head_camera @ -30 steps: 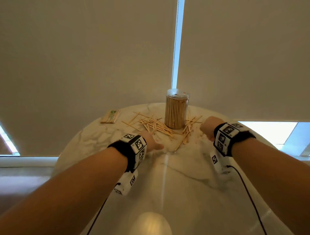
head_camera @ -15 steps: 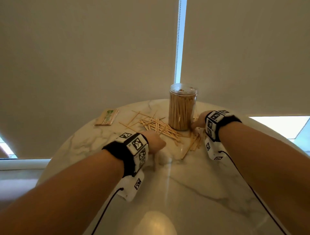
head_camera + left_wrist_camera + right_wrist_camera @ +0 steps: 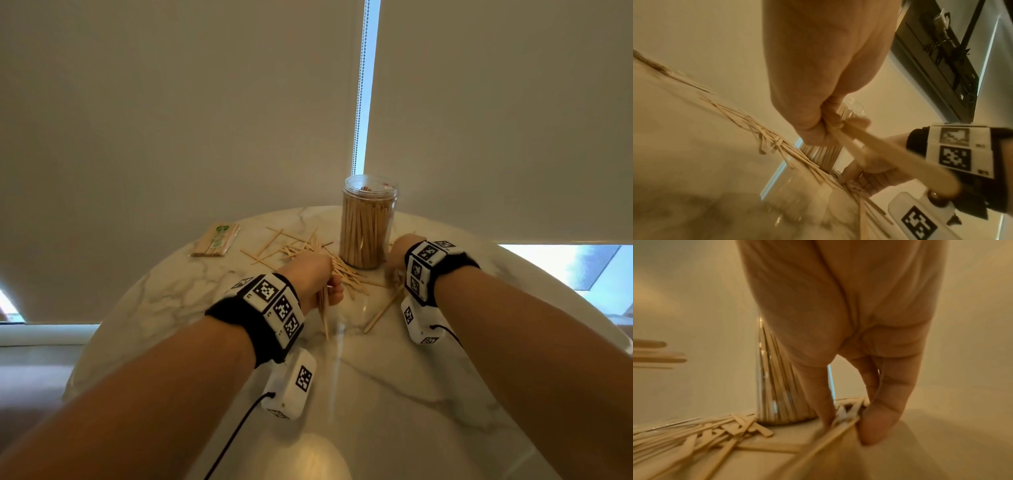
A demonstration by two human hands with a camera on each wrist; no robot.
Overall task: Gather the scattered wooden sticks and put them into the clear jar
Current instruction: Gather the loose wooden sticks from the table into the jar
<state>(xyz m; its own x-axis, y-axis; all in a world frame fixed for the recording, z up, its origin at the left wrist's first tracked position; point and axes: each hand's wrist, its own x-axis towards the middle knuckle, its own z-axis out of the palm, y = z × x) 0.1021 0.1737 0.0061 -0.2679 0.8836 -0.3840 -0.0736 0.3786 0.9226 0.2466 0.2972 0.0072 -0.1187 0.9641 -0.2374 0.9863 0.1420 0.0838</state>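
A clear jar (image 3: 368, 222) packed with upright wooden sticks stands open at the far side of the round marble table (image 3: 445, 377). Loose sticks (image 3: 294, 248) lie scattered left of the jar and in front of it. My left hand (image 3: 317, 281) grips a small bundle of sticks (image 3: 323, 308) just above the pile, their ends pointing back toward me (image 3: 890, 152). My right hand (image 3: 394, 260) is down at the jar's right side, thumb and fingers (image 3: 877, 426) pinching several sticks (image 3: 842, 420) that lie on the table.
A wrapped pack of sticks (image 3: 216, 240) lies at the table's far left. One loose stick (image 3: 382, 313) lies on its own below the right hand. Pale roller blinds hang right behind the table. The near half of the marble top is bare.
Both hands have moved forward to the piles. The left hand has picked up a bundle of sticks; the right hand has dropped beside the jar and closed on sticks there.
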